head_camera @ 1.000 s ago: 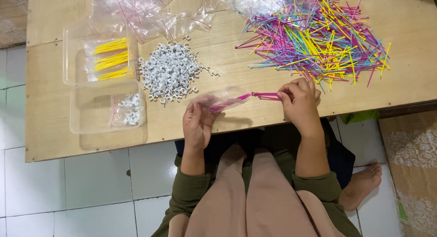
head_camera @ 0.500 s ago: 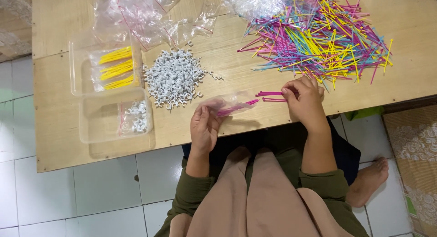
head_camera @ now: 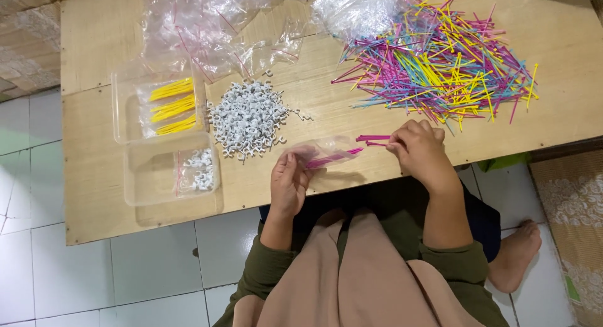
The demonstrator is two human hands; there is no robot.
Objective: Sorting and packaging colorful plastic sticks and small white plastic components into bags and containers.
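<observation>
My left hand (head_camera: 287, 182) holds a small clear plastic bag (head_camera: 323, 151) near the table's front edge, with pink sticks poking out of its mouth. My right hand (head_camera: 419, 150) pinches a few more pink sticks (head_camera: 372, 139) just right of the bag's opening. Behind my right hand lies a big heap of pink, yellow, blue and purple sticks (head_camera: 436, 60). A pile of small white clips (head_camera: 248, 117) sits to the left of the bag.
Two clear trays stand at the left: one (head_camera: 133, 110) with bagged yellow sticks, one (head_camera: 154, 176) with a bag of white clips. Empty clear bags (head_camera: 213, 26) are piled at the back of the wooden table (head_camera: 94, 201). Tiled floor and my bare foot (head_camera: 515, 251) lie below.
The view has shifted, so everything sits a little further right and lower. My right hand has brought its pink sticks slightly nearer the bag's mouth; my left hand keeps hold of the bag.
</observation>
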